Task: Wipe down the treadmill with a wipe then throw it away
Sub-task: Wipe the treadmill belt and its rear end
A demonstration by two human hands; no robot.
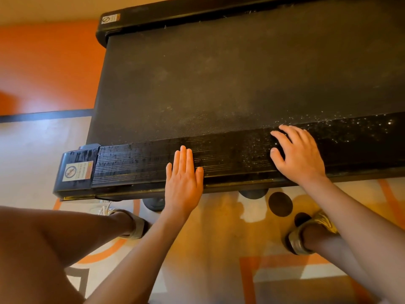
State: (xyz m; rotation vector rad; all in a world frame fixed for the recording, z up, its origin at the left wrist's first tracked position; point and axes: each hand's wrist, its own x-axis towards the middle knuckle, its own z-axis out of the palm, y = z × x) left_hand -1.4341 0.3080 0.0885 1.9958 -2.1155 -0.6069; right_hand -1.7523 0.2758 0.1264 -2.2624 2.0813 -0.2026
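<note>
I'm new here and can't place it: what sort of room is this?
Probably a workout room, whether at home or in a gym I cannot tell. A treadmill fills the view: wide black belt, ribbed side rail, warning sticker on its corner cap. An orange wall and patterned floor surround it.

Dim warm light; wide-angle bending, soft edges.

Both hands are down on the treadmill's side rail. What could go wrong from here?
1. The side rail looks wet beside the left hand, which lies flat on it and might slip.
2. No wipe shows in either hand, so rubbing with the right hand may only smear.
3. White specks further along the rail and the belt edge could get missed.
</note>
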